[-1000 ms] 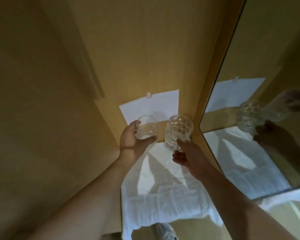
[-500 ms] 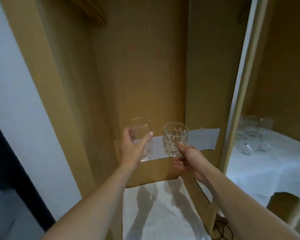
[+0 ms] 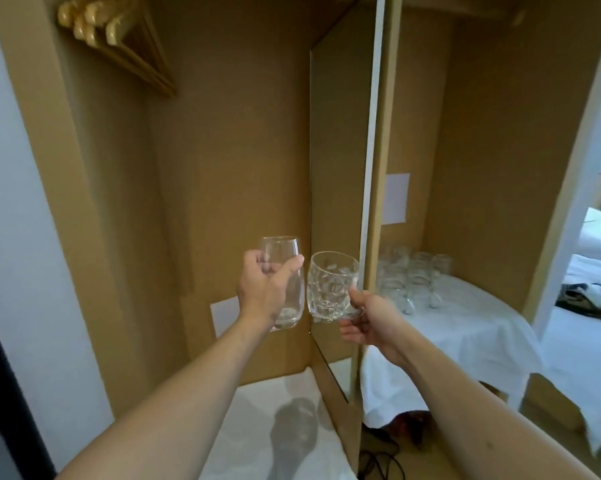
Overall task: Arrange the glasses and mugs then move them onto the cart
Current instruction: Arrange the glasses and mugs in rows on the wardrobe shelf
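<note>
My left hand (image 3: 262, 292) grips a smooth clear glass (image 3: 287, 268) upright, fingers wrapped round its side. Right beside it, my right hand (image 3: 368, 320) holds a dimpled glass mug (image 3: 330, 285) by its handle. Both are raised in front of a wooden wardrobe wall. To the right, several more clear glasses (image 3: 413, 275) stand grouped on a surface covered with a white cloth (image 3: 465, 327).
A wooden partition with a mirror edge (image 3: 368, 202) rises between the two compartments. Below my arms lies another white-clothed surface (image 3: 267, 427). Wooden hangers (image 3: 119, 39) hang at the top left. A bed (image 3: 596, 271) shows far right, and dark cables (image 3: 378, 455) lie on the floor.
The view has swung up and to the right, and more of the right compartment with its glasses has come into sight. Both hands still hold their glass and mug, side by side.
</note>
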{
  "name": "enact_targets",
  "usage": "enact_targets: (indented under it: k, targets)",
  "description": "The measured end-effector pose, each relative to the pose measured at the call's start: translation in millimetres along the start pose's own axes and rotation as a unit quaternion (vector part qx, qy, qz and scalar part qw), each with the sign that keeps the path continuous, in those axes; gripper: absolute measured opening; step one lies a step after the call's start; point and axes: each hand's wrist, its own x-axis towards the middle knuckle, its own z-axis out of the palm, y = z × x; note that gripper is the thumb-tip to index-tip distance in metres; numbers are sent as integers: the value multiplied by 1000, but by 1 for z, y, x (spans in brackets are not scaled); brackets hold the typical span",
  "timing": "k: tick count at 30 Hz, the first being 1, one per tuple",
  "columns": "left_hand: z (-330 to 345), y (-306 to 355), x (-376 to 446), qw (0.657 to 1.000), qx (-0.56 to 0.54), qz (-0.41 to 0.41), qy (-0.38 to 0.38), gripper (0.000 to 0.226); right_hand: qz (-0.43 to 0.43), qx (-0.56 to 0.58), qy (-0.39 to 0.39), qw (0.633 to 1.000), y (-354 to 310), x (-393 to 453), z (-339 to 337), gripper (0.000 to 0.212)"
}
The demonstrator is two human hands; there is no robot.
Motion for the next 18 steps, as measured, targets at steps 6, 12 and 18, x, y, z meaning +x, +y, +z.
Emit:
enact_targets:
  k: [6, 12, 18]
  targets:
    - [82, 33, -54, 998, 21, 7, -65, 63, 12, -18, 38, 999, -4, -49, -100, 41]
    - [165, 49, -106, 995, 23, 3, -93, 48, 16, -10, 93, 995, -2, -84, -200, 50]
    - [234, 55, -145, 991, 32, -1, -126, 56, 27, -12, 113, 993, 3, -103, -281, 45]
